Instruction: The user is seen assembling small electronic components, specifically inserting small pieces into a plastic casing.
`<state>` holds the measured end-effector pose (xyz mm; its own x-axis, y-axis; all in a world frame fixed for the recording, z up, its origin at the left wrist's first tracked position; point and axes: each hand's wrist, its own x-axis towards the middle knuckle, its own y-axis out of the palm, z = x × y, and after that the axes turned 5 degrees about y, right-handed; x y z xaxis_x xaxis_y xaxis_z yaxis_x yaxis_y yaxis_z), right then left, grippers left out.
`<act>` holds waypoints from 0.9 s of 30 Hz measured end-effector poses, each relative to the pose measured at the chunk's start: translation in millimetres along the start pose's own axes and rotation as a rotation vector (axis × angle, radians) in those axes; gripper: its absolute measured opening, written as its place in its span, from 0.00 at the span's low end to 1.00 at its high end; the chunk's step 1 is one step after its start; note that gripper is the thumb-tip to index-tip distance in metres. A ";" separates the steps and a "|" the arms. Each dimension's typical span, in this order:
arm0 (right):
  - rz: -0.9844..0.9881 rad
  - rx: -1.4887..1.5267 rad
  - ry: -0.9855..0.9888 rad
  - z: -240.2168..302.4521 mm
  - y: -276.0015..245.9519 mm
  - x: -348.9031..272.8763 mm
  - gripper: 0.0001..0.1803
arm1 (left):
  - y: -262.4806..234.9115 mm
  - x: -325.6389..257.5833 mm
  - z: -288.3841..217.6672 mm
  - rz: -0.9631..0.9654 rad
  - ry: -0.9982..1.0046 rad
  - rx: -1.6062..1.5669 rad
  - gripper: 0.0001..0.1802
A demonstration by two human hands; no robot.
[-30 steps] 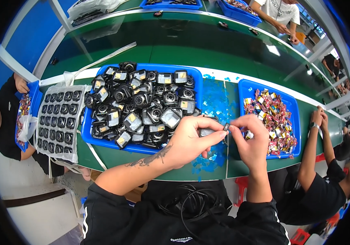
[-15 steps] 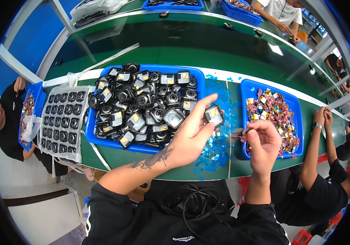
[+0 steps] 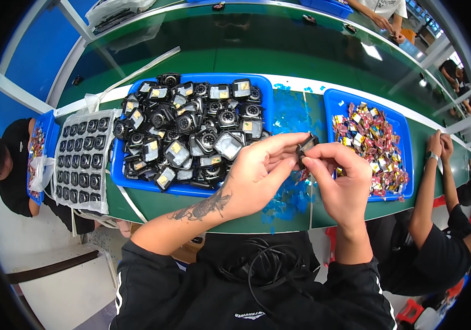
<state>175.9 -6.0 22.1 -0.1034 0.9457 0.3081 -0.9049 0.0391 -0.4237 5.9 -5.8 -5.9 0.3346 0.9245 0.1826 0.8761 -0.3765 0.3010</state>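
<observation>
My left hand (image 3: 263, 175) grips a black watch case (image 3: 306, 144) by its edges, tilted so that its narrow side shows, above the table between two trays. Against the case, my right hand (image 3: 343, 175) is closed in a pinch. A small part with a reddish strip (image 3: 304, 175) shows just under its fingertips, mostly hidden. Left of my hands, a blue tray (image 3: 273, 99) is heaped with black watch cases (image 3: 186, 122), some with pale yellow-marked pieces inside. To the right stands another blue tray (image 3: 410, 184), filled with small red, yellow and silver parts (image 3: 371, 144).
Scraps of blue film (image 3: 288, 206) litter the green table (image 3: 219, 224) between the trays. At the left lies a white compartment tray (image 3: 103, 204) with rows of watch parts. A green conveyor (image 3: 257, 49) runs beyond a white rail. Co-workers sit on both sides and across.
My right hand has moved left and up to meet the watch case. The left hand has turned the case from face-on to edge-on and raised it. The view has shifted slightly.
</observation>
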 end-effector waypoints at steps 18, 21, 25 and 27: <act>0.000 -0.005 -0.063 4.9 -6.2 -0.9 0.05 | 2.8 -4.9 6.3 0.007 0.022 -0.011 0.24; 0.023 -0.057 -0.074 6.6 -9.1 0.9 0.05 | 3.1 -5.5 7.0 0.002 0.051 0.004 0.24; 0.041 -0.106 -0.112 4.0 -12.8 3.7 0.04 | 3.7 -5.0 7.0 0.023 0.021 0.010 0.23; 0.041 -0.121 -0.143 3.4 -13.7 3.8 0.04 | 3.4 -5.4 8.4 0.024 0.020 0.033 0.24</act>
<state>186.5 -4.0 32.0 -0.2047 0.8923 0.4023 -0.8435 0.0477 -0.5350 10.0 -11.6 -13.7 0.3489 0.9137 0.2086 0.8791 -0.3962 0.2650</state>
